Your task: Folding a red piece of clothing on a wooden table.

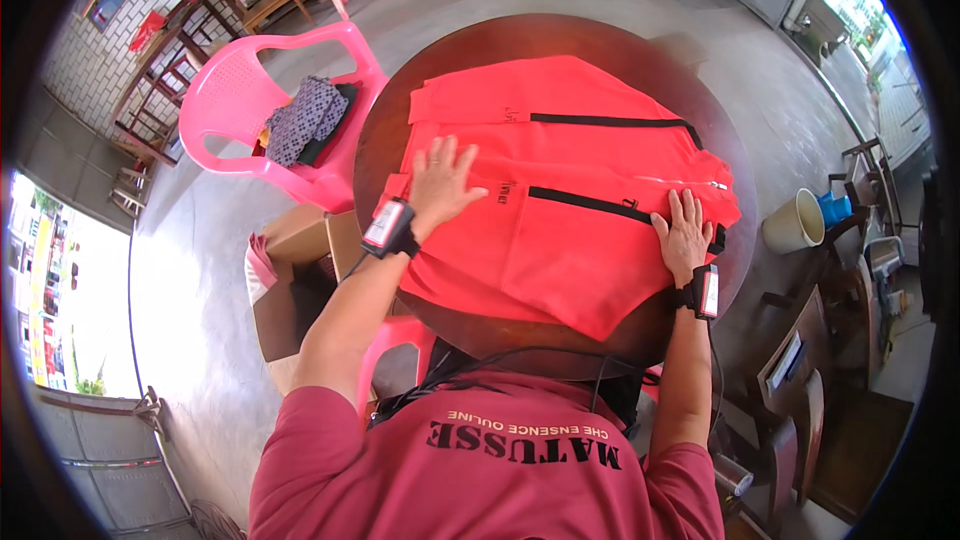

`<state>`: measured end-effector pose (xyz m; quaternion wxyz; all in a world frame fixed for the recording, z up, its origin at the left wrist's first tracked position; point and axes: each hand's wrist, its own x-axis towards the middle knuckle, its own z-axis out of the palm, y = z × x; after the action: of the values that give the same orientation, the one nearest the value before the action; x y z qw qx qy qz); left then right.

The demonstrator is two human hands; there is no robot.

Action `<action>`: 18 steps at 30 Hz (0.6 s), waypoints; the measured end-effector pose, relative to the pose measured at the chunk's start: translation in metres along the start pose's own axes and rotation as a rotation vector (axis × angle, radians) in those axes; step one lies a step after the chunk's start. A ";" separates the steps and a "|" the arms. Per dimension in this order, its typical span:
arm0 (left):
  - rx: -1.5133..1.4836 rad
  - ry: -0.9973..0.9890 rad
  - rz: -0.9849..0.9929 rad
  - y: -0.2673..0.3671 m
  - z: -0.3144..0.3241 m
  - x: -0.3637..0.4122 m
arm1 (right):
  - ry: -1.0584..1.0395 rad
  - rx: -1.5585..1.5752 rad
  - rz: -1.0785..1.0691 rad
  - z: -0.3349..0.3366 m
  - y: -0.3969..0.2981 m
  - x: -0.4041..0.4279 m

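A red zip-neck top (pixel 592 240) with black stripes lies spread on a round brown wooden table (pixel 555 34). Its sleeves are laid lengthwise over the body, and the short zipper with its collar is at the right. My left hand (pixel 441 184) rests flat on the garment near its left edge, fingers spread. Near the collar, below the zipper, my right hand (pixel 684 232) presses on the fabric with its palm down. Neither hand grips anything. Each wrist wears a strapped device with a cable.
Folded patterned clothes (pixel 307 120) sit on a pink plastic chair (pixel 225 90) at the left. Below it stands an open cardboard box (pixel 281 315). A beige bucket (pixel 793 223) and wooden chairs (pixel 799 352) are to the right. Black cables (pixel 517 351) run along the table's near edge.
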<state>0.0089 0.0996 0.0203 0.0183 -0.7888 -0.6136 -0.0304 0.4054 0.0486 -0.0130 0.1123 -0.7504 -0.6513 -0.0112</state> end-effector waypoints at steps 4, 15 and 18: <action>-0.075 0.243 0.223 0.068 0.016 0.014 | -0.005 -0.001 0.010 0.004 0.006 0.000; -0.287 0.141 0.167 0.125 0.043 0.016 | -0.023 -0.036 -0.005 0.007 0.003 0.003; -0.259 0.279 0.024 0.096 0.042 0.005 | -0.034 -0.035 -0.006 0.008 0.002 0.005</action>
<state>0.1041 0.0832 -0.0202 0.0021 -0.7798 -0.5868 -0.2180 0.4075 0.0545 -0.0201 0.0881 -0.7504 -0.6550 -0.0103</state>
